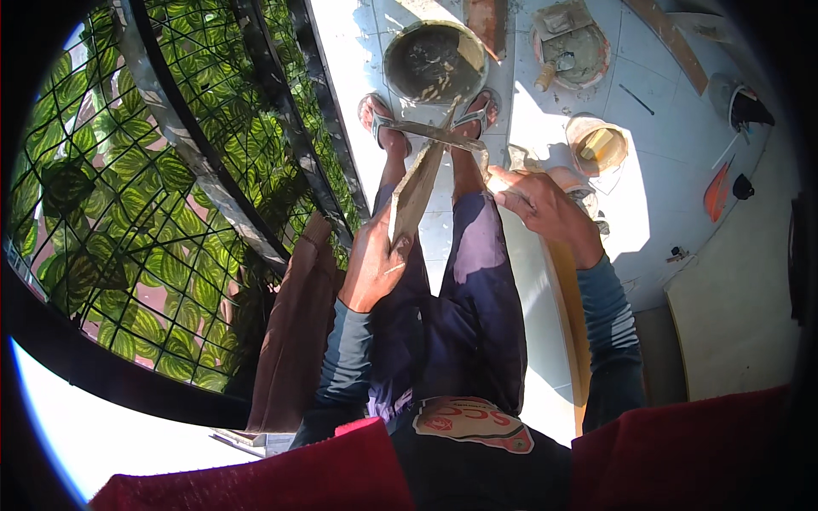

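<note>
My left hand is wrapped round a flat, mortar-stained board, seen nearly edge-on with its far end pointing away from me. Closed on the handle end of a trowel, my right hand is at the right; the handle itself is mostly hidden. The trowel's thin blade reaches left across the board's far end; whether they touch I cannot tell. Beyond both tools, between my sandalled feet, stands a round bucket with wet grey mortar inside.
Black metal bars and mesh with green leaves run along my left, a brown cloth beside them. At right on the tiled floor are a mortar-smeared basin, a pale bucket, a thin rod and a wooden plank.
</note>
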Demonstrator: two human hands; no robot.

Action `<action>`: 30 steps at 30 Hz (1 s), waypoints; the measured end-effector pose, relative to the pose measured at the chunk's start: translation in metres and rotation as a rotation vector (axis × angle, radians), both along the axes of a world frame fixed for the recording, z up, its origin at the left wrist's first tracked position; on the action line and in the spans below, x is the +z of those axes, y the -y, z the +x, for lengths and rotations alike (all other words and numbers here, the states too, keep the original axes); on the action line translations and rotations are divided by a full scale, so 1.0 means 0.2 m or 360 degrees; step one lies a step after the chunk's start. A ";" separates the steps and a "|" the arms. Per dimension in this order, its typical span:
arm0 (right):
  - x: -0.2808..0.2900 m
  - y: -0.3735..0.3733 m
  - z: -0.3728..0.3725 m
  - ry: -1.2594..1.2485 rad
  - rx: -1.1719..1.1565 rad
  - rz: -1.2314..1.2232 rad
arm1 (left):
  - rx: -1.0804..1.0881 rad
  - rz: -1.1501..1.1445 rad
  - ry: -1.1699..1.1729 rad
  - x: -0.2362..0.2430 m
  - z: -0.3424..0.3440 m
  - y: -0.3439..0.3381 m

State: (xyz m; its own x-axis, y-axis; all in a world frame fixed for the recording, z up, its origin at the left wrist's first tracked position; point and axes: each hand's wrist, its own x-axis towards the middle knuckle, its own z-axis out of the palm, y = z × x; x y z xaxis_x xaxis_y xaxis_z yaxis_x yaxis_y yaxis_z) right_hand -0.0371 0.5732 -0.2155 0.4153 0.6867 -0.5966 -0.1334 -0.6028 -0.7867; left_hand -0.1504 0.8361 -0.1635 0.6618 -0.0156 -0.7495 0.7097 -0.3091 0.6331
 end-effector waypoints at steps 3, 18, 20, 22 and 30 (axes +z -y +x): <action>-0.29 0.09 -0.08 -0.0076 -0.0148 0.0016 | 0.0080 -0.0045 -0.0043 0.02 -0.02 0.01; -0.24 0.03 0.03 -0.0161 -0.0009 -0.0027 | -0.0040 0.0132 -0.0028 0.06 -0.12 -0.06; -0.44 0.05 -0.01 -0.0012 -0.0118 -0.0038 | -0.0028 0.0134 0.0010 0.09 -0.11 -0.05; -0.62 0.08 -0.01 0.0058 -0.0068 -0.0166 | -0.0117 0.0191 0.0016 0.11 -0.04 0.00; -0.05 0.05 0.15 -0.0232 0.0030 -0.0262 | -0.0693 0.0658 0.0197 0.05 -0.03 0.08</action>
